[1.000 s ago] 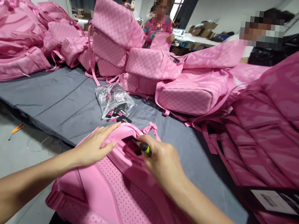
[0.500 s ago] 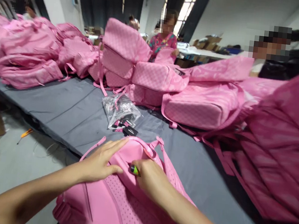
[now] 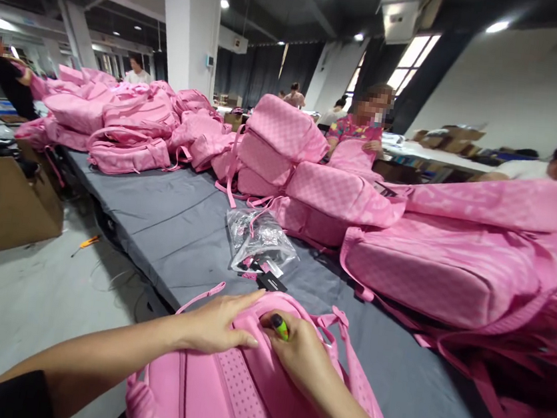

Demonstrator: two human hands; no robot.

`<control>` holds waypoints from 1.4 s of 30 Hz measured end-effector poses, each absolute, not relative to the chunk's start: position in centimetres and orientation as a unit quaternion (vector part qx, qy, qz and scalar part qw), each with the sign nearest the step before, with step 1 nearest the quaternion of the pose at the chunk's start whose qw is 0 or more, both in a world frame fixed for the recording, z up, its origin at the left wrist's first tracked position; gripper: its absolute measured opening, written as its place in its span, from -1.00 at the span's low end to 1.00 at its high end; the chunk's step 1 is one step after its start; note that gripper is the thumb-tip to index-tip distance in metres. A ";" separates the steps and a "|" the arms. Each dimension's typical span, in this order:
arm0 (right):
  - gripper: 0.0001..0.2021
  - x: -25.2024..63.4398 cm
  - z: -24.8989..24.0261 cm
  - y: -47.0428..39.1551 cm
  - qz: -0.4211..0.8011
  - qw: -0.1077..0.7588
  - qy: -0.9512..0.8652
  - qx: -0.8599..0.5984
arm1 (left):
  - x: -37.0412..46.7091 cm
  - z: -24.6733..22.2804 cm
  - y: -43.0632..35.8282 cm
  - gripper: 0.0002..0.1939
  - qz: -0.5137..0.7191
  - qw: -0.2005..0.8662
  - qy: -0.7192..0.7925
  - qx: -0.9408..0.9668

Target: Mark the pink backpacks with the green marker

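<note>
A pink backpack (image 3: pixel 217 390) lies in front of me with its dotted padded back facing up. My left hand (image 3: pixel 218 323) rests flat on its upper part, fingers stretched forward and thumb apart. Close by on the right, my right hand (image 3: pixel 296 345) is closed around a green-and-black tool handle (image 3: pixel 281 327). The handle's black end shows above the fist; its other end is hidden, so its exact kind cannot be told. That hand is against the backpack near its top edge. Beyond the backpack lie a clear plastic bag (image 3: pixel 265 238) and a black tag (image 3: pixel 271 281).
Stacked pink backpacks (image 3: pixel 331 191) line the far side of the grey-covered table (image 3: pixel 181 225), with more piled at left. A cardboard box (image 3: pixel 7 205) and an orange-handled tool (image 3: pixel 89 242) are on the floor. People work behind the stacks, one in a floral top (image 3: pixel 337 132).
My view has tilted up and turned left, so the scene sits lower and further right. The right fist has turned, showing more of the handle. My left hand stays on the backpack.
</note>
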State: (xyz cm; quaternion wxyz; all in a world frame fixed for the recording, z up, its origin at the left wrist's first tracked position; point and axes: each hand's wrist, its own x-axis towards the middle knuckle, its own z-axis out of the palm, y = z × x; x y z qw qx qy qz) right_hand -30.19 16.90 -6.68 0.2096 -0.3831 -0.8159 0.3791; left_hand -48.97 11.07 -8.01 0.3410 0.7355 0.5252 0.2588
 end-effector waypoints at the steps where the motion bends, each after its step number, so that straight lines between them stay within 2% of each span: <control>1: -0.85 -30.3 -6.7 17.0 0.391 0.220 -0.805 -0.389 | -49.0 -8.0 11.1 -0.06 0.260 0.338 0.524 0.738; 4: -0.87 -30.7 -6.9 17.2 0.377 0.240 -0.799 -0.403 | -49.2 -7.9 11.1 -0.04 0.254 0.335 0.528 0.738; 10: -0.86 -31.5 -6.9 16.9 0.245 0.214 -0.837 -0.440 | -49.2 -8.1 11.4 -0.05 0.256 0.329 0.540 0.731; 14: -0.92 -31.0 -6.8 17.0 0.273 0.226 -0.842 -0.406 | -49.3 -8.1 11.4 -0.08 0.282 0.325 0.522 0.736; 19: -0.87 -30.0 -7.3 17.6 0.287 0.174 -0.879 -0.338 | -49.3 -8.2 11.4 -0.08 0.276 0.328 0.530 0.732; 24: -0.88 -30.7 -7.4 17.6 0.293 0.191 -0.856 -0.381 | -49.3 -8.4 11.5 -0.08 0.276 0.321 0.522 0.741; 27: -0.94 -31.7 -6.8 17.2 0.252 0.163 -0.844 -0.444 | -49.3 -8.7 11.7 -0.10 0.270 0.317 0.528 0.740; 29: -0.90 -32.0 -6.5 17.1 0.243 0.152 -0.839 -0.462 | -49.4 -8.9 11.8 -0.09 0.268 0.319 0.534 0.736; 38: -0.91 -31.3 -6.8 17.6 0.293 0.198 -0.870 -0.344 | -49.3 -9.1 11.8 -0.14 0.280 0.311 0.527 0.740; 42: -0.92 -32.1 -6.4 17.5 0.259 0.180 -0.838 -0.445 | -49.3 -9.1 11.9 -0.14 0.271 0.309 0.534 0.739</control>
